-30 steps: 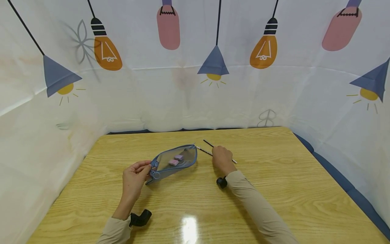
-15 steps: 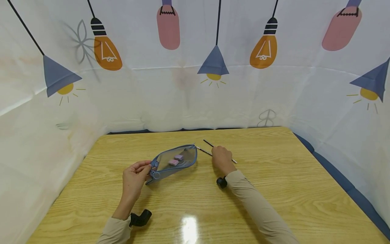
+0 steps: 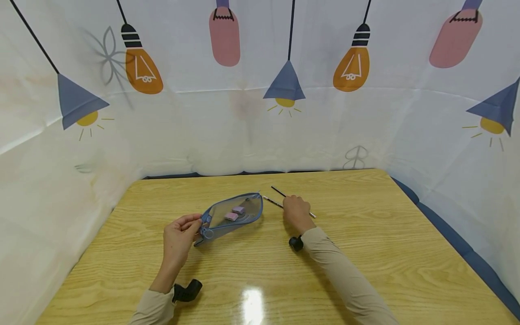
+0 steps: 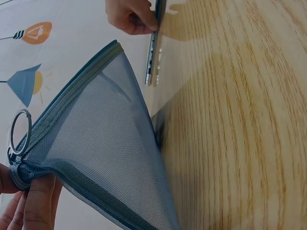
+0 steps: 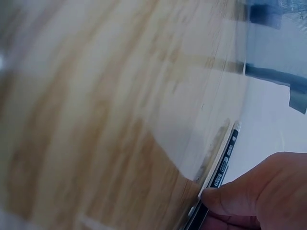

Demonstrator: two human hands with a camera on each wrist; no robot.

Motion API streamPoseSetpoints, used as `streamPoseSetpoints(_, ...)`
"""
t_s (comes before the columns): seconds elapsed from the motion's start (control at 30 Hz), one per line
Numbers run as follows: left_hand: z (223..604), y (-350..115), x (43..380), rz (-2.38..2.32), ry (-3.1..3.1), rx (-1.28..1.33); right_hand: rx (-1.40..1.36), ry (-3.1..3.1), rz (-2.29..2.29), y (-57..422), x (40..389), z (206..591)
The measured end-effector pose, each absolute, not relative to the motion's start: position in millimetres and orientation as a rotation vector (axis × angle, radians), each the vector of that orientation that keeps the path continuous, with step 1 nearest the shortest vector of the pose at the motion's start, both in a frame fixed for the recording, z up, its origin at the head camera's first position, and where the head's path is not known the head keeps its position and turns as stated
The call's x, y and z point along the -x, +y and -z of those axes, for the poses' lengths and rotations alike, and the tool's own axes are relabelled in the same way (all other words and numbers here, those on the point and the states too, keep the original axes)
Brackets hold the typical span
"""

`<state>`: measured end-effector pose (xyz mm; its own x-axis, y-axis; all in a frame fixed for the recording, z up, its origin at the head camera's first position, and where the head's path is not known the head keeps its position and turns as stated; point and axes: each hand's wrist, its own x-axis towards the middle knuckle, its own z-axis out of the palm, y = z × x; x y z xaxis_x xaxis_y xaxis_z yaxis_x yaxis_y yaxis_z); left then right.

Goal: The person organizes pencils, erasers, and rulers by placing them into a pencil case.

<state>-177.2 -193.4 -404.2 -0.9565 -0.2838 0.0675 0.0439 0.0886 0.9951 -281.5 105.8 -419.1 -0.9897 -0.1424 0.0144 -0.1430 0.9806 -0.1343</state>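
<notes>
A blue mesh zippered pencil case (image 3: 221, 232) stands with its mouth open on the wooden table. My left hand (image 3: 178, 237) pinches its near left corner beside the zipper, where a ring pull (image 4: 20, 132) hangs. Two small pink and purple blocks (image 3: 231, 216) lie inside the case. To the right, my right hand (image 3: 296, 212) is down at the tabletop, thumb and fingers pinching a black pencil with white markings (image 5: 223, 165). A second, dark pencil (image 3: 278, 191) passes beneath that hand, its middle hidden.
The wooden table (image 3: 345, 257) reaches out on all sides of the hands. A white curtain (image 3: 243, 131) printed with lamps and bulbs rises behind its far edge and along both sides. Black wrist cameras (image 3: 188, 290) sit on both wrists.
</notes>
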Motion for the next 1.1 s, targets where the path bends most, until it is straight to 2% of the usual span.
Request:
streamPoseSetpoints(0.5,403.9,-193.3,177.8,1.945,-2.125,-0.238,-0.163,-3.127,-0.269,106.3,283.6,420.6)
streamPoseSetpoints(1.1,405.3,-193.0,176.9,1.967,-2.107,-0.226,-0.292,-2.977,-0.247,110.9,272.1,420.0)
